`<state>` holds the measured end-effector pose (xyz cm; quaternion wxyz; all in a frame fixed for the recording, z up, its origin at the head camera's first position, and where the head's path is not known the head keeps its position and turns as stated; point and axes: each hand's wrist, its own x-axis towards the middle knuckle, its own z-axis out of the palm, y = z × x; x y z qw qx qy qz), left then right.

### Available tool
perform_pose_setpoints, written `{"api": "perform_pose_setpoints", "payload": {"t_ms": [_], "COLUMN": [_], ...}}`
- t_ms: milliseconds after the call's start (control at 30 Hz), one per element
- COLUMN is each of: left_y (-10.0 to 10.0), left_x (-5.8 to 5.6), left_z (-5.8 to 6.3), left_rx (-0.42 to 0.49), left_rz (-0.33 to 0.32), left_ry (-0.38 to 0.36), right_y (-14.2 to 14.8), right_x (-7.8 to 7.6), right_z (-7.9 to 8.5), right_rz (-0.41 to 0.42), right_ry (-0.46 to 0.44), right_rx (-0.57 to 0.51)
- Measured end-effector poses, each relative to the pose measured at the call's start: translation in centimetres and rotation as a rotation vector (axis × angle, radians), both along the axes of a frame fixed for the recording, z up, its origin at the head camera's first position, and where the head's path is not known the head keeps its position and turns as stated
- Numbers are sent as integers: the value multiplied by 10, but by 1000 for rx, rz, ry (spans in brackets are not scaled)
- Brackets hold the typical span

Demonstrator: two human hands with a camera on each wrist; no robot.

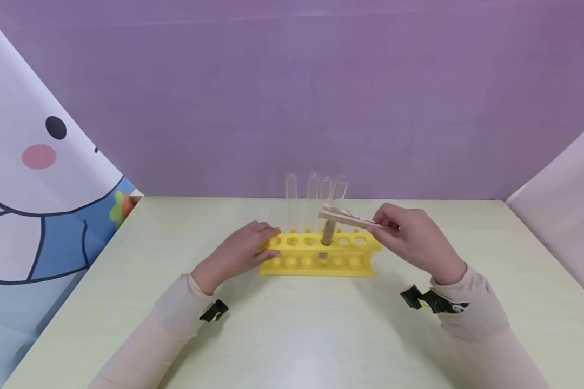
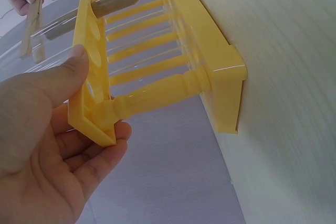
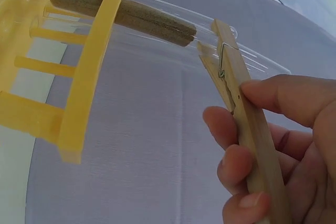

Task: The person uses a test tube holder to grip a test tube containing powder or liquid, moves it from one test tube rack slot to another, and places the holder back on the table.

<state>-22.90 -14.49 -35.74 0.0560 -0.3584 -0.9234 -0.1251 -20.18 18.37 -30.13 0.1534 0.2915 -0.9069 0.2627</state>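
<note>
My left hand [image 1: 243,248] grips the left end of the yellow test tube rack [image 1: 297,249], thumb on the upper plate and fingers beneath it. In my right hand [image 1: 413,237] is a wooden test tube clamp [image 3: 247,108], its head at the upper part of a glass test tube [image 1: 328,233] with grey-brown powder inside. This tube leans slightly and passes through a hole in the upper plate. Its rounded bottom hangs above the rack's base in the left wrist view. Whether the clamp's jaws press the glass is unclear.
Several clear glass tubes [image 1: 291,189] stand upside down along the back of the rack, close to the tilted one. The pale tabletop [image 1: 292,335] ends at a purple backdrop [image 1: 292,108]. A cartoon-printed sheet [image 1: 19,205] hangs at the left.
</note>
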Motion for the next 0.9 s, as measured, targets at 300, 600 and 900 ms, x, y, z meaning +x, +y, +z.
{"api": "perform_pose_setpoints", "payload": {"t_ms": [300, 600, 900], "left_y": [-1, 0, 0], "left_x": [0, -1, 0], "left_z": [-2, -2, 0], "left_rx": [7, 1, -4], "left_rz": [-12, -18, -13], "left_ry": [23, 21, 11], "right_y": [0, 0, 0], "right_x": [3, 5, 6], "right_z": [4, 5, 6], "right_rz": [-12, -33, -24], "right_ry": [77, 95, 156], "right_rx": [-14, -9, -35]}}
